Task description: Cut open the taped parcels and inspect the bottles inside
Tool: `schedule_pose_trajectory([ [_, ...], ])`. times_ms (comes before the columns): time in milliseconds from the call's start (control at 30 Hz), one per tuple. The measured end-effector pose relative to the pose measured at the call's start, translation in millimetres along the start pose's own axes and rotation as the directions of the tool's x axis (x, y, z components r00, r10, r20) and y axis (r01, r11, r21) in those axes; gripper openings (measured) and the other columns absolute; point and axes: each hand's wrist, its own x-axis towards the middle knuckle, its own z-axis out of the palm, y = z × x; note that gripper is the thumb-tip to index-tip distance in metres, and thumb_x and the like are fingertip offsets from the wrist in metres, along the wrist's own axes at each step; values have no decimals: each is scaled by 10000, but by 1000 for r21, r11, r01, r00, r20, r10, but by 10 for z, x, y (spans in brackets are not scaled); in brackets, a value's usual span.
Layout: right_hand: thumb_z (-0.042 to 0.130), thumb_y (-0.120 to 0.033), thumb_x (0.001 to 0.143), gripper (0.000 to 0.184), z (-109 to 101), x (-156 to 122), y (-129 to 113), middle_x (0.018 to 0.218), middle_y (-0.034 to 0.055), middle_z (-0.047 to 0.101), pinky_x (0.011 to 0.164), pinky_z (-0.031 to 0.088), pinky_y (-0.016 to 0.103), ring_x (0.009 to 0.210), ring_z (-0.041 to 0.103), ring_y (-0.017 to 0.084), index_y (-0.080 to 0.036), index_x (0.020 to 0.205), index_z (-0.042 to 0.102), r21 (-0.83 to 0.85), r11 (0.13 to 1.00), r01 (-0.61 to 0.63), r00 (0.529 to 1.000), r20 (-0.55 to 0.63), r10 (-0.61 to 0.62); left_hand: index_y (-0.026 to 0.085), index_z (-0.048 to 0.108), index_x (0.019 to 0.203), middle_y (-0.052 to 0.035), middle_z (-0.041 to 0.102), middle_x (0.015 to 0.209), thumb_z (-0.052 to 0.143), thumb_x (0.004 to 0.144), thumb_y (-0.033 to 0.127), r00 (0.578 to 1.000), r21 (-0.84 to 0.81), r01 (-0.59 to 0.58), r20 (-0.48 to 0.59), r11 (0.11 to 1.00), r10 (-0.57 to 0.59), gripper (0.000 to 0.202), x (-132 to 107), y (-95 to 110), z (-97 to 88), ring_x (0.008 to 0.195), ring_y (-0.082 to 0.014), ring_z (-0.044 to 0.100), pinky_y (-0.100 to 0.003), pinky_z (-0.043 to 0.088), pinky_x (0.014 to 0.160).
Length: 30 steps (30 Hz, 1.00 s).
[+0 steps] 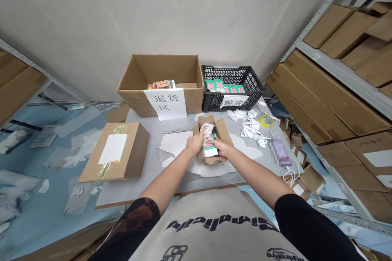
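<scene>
Cardboard mailer [225, 132] under left hand [194, 142], right hand [219, 146], together inside; yellow tape roll [266, 120] right, black crate [211, 104] behind.

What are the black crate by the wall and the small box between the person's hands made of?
The black crate looks like moulded plastic, with a dull sheen and evenly cast grid slots. The small box looks like plain brown cardboard, matte, with folded flaps; its edges are too small to confirm corrugation.
</scene>
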Motion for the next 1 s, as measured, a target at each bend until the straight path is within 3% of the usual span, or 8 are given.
schedule_pose_trajectory([
  [167,694,-243,780,351,-21,-162,-40,833,36,719,687,599,399,680,714,208,-211,1087,526,46,999,13,1000,4,-13,244,356,1433,-102,607,1261,323,977,293,996,11,-85,-39,996,85,460,52,2,-78,1085,-260,599,-384,470,888],
  [367,705,-245,777,367,65,-272,-102,841,43,728,696,597,414,719,723,233,-207,1103,542,133,989,64,998,-25,-61,238,297,1474,-107,496,1369,383,948,215,969,68,-185,-154,980,193,534,-74,-135,33,1180,-251,495,-365,402,968],
  [533,799,-191,661,476,50,-365,-72,828,45,737,678,598,398,709,718,238,-196,1081,577,92,992,89,994,-68,-83,215,317,1472,-137,484,1352,416,929,245,972,75,-101,-203,992,114,553,-160,-180,143,1149,-291,476,-389,399,919],
  [767,831,-202,588,510,-182,-654,-26,907,50,746,667,588,345,755,720,227,-210,1040,596,51,993,105,992,-77,-101,230,379,1444,-152,520,1232,450,924,294,968,39,-26,-250,999,35,529,-35,-65,61,1106,-308,494,-402,389,914],
  [1000,808,-252,617,628,-546,-1213,6,1046,45,727,744,565,346,876,711,239,-253,1197,567,-47,992,116,992,-36,-117,200,526,1323,-164,523,1172,547,828,215,955,12,-95,-282,995,94,496,10,-19,30,1103,-334,492,-446,391,939],
])
